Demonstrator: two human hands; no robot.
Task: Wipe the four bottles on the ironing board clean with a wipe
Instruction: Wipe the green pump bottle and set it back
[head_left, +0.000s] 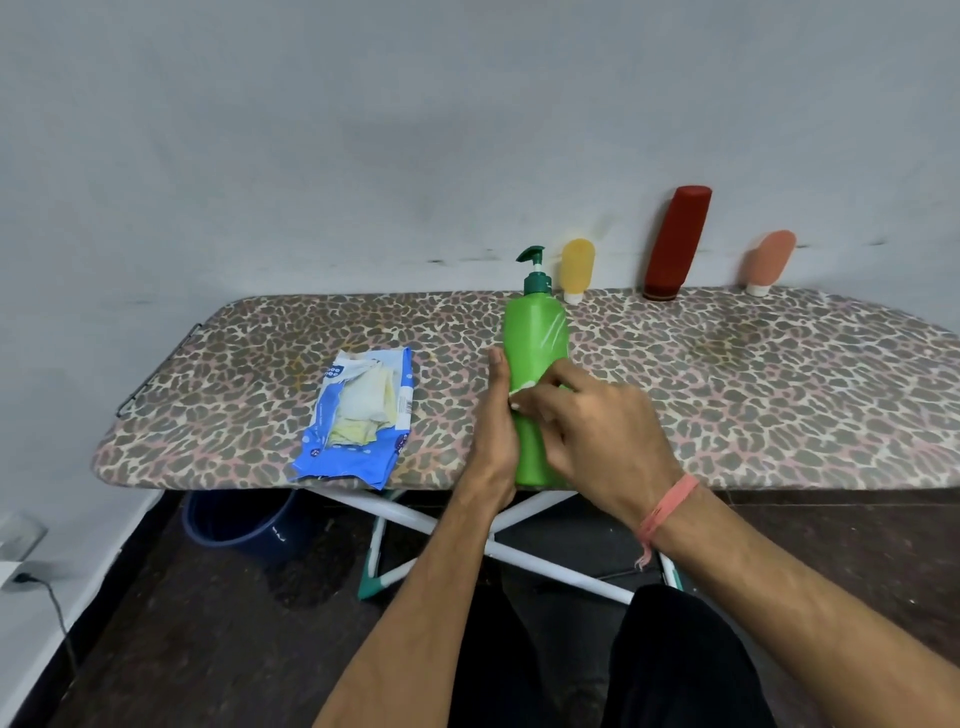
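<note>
Leopard-print ironing board (727, 395) against a plain grey wall was the whole setup, so nothing fancy. Starting at the fingers: the right hand (597, 431) had its fingertips pinched on a small white wipe (521, 396) and pressed it against the side of the tall green plastic pump bottle (535, 353), about halfway down the body. The left hand (496, 431) ran up the bottle's other side, thumb laid along it; the other fingers were hidden behind the bottle, so I'd guess they wrapped around to steady it. That bottle stood near the front edge of the board.

Further out, the other three stood cap-down at the back, leaning on the wall: a small yellow squeeze tube (576, 267), a tall dark red bottle (675, 241) and a peach-pink squeeze tube (769, 260), all well apart from the hands. A torn-open blue wipes packet (358, 415) lay to the left.

My read: bottle one was mid-wipe, with a wet-looking streak up top, and three probably still left. Can't tell whether those back ones were clean.
</note>
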